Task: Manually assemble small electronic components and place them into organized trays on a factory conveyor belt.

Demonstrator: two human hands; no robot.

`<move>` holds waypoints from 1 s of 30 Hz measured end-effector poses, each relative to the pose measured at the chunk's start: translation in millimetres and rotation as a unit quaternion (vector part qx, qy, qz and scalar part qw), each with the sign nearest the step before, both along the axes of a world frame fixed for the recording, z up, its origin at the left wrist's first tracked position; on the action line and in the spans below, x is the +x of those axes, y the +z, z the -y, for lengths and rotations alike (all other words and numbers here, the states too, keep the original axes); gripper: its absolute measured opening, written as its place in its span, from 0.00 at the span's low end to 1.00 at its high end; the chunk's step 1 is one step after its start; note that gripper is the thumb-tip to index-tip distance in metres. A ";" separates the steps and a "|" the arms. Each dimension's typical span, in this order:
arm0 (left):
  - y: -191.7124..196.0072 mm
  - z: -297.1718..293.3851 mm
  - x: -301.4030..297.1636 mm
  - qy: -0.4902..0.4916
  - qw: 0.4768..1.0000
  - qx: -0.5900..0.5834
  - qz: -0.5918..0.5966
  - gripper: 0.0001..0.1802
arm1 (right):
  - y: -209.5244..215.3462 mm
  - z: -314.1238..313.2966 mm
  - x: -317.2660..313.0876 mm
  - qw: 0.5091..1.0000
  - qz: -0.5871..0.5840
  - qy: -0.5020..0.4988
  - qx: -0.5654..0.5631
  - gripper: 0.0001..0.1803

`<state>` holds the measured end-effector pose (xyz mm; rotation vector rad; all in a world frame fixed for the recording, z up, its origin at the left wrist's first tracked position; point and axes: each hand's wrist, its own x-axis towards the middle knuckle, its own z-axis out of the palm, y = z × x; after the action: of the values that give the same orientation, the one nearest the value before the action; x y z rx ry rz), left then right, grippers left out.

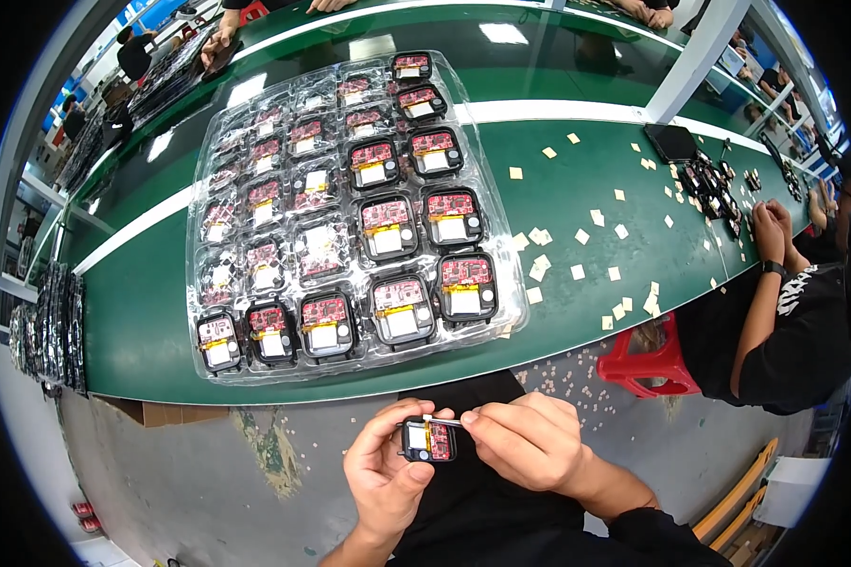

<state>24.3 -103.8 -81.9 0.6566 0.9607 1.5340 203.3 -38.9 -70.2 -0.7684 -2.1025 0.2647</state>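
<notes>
Left hand (385, 472) clasped a black electronics case (429, 442); right hand (531, 440) pinched a slim tool (445, 421), whose slip risked scratching the red circuit board (442, 440).

The bench (142, 354) spans before me. On my side of its edge, my left fingers (376, 437) hold a device (416, 437), and the tool (446, 421) in my right fingers (506, 430) lies along its upper edge. Ahead, toward the left, a tray (512, 298) rests on the bench, 5 units (327, 323) in its nearest row. A stack (55, 326) stands farther left. Right of the tray lie scattered squares (578, 272), then a pile of parts (709, 184) before a co-worker (794, 326); a stool (645, 367) stands between us.
</notes>
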 end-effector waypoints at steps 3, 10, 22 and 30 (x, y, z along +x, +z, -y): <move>-0.7 0.4 0.7 0.003 1.000 -0.006 0.004 0.43 | -0.5 0.7 0.5 1.000 -0.001 -0.004 -0.001 0.20; -0.5 0.4 -1.6 0.000 1.000 0.002 -0.010 0.42 | -0.9 -2.0 3.7 0.991 -0.048 0.034 -0.121 0.19; 1.3 2.3 -5.9 -0.017 0.999 0.040 -0.031 0.34 | -1.1 5.2 1.3 0.999 0.013 0.003 -0.031 0.18; 36.0 4.0 -33.2 -0.051 0.976 0.171 -0.128 0.35 | 8.0 -0.1 14.0 0.995 -0.077 0.007 -0.062 0.15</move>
<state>-8.9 -107.7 -45.9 1.1540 0.8422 1.5617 217.2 -38.8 -62.3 -0.7812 -1.9599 0.4507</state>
